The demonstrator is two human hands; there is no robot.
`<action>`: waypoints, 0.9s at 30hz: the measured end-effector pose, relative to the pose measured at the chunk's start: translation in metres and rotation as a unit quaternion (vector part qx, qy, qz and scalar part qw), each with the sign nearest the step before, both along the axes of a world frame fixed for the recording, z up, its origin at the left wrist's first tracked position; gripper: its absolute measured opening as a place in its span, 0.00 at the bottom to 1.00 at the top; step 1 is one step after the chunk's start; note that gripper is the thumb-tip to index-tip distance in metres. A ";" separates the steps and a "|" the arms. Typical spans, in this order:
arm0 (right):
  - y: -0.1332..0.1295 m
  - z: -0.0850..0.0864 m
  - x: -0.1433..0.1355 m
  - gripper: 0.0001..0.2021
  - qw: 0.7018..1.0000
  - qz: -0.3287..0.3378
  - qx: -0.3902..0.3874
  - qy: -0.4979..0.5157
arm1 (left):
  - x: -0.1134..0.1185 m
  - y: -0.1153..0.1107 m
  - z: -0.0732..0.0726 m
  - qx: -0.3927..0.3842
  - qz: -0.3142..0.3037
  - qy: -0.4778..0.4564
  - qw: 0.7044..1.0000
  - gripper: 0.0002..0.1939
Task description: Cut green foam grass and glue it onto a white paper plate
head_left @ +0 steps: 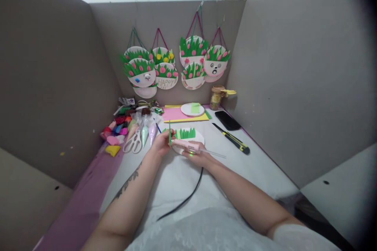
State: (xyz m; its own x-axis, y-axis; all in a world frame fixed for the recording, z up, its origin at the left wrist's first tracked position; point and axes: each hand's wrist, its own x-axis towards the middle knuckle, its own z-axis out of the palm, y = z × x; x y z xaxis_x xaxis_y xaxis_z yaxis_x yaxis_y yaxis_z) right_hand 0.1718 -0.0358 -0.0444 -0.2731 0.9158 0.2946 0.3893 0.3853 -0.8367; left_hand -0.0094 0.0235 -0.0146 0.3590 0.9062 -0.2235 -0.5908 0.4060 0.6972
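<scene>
My left hand (161,143) is closed on a strip of green paper (170,135), held on edge. In my right hand (198,159) is a pale pink hot glue gun (186,146), its nozzle pointing left at the green strip. A clear glue stick (215,153) sticks out of its back, a green light glows on it, and a black cord (188,200) trails toward me. Under and behind my hands lies a white paper plate (199,136) with a fringed piece of green paper grass (187,133) on it. My hands hide part of the plate.
At left are white-handled scissors (134,144), filled piping bags (144,135) and coloured clay lumps (112,150). A box cutter (232,139) and black phone (227,120) lie right. Coloured paper sheets (173,114) and a jar (216,98) stand behind. Decorated plates (216,68) hang on the grey partition.
</scene>
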 end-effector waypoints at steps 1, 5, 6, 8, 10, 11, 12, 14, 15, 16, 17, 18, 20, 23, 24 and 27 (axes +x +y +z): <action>0.000 0.000 0.000 0.06 1.000 -0.005 0.002 -0.003 | 0.000 0.001 -0.001 0.003 0.000 -0.004 1.000 0.04; -0.001 0.000 -0.001 0.09 1.000 -0.022 0.002 -0.008 | -0.003 0.003 -0.003 0.009 0.002 -0.010 1.000 0.05; -0.002 0.001 -0.001 0.09 1.000 -0.022 0.002 -0.010 | -0.003 0.004 -0.004 0.005 0.004 -0.011 1.000 0.05; -0.003 0.002 -0.001 0.10 1.000 -0.017 0.004 -0.016 | -0.004 0.005 -0.004 0.000 0.006 -0.015 1.000 0.05; -0.003 0.003 -0.001 0.10 1.000 -0.007 0.006 -0.019 | -0.004 0.006 -0.005 -0.004 0.007 -0.018 1.000 0.05; -0.003 0.004 -0.001 0.10 1.000 -0.001 0.007 -0.020 | -0.005 0.007 -0.005 -0.007 0.009 -0.019 1.000 0.05; -0.004 0.004 -0.001 0.10 1.000 0.004 0.008 -0.020 | -0.005 0.007 -0.005 -0.009 0.011 -0.019 1.000 0.05; -0.004 0.004 -0.001 0.10 1.000 0.009 0.008 -0.016 | -0.006 0.008 -0.005 -0.015 0.016 -0.022 1.000 0.05; -0.004 0.004 -0.001 0.10 1.000 0.011 0.006 -0.013 | -0.006 0.008 -0.005 -0.017 0.018 -0.024 0.999 0.06; -0.004 0.005 -0.001 0.10 1.000 0.013 0.004 -0.009 | -0.006 0.008 -0.005 -0.020 0.019 -0.026 0.999 0.06; -0.004 0.005 -0.001 0.10 1.000 0.014 0.002 -0.005 | -0.006 0.008 -0.005 -0.022 0.019 -0.028 0.999 0.06; -0.004 0.005 -0.001 0.10 1.000 0.015 0.000 -0.003 | -0.007 0.008 -0.004 -0.023 0.019 -0.029 0.999 0.06; -0.005 0.006 -0.001 0.09 1.000 0.014 -0.005 -0.003 | -0.007 0.008 -0.004 -0.026 0.019 -0.030 0.999 0.06; -0.005 0.006 -0.001 0.09 1.000 0.016 -0.012 0.001 | -0.007 0.007 -0.002 -0.030 0.020 -0.030 0.999 0.06; -0.005 0.007 -0.002 0.09 1.000 0.017 -0.012 0.004 | -0.007 0.007 -0.002 -0.031 0.020 -0.031 0.999 0.06; -0.006 0.008 -0.002 0.08 1.000 0.013 -0.007 0.006 | -0.006 0.006 -0.001 -0.035 0.020 -0.029 0.999 0.06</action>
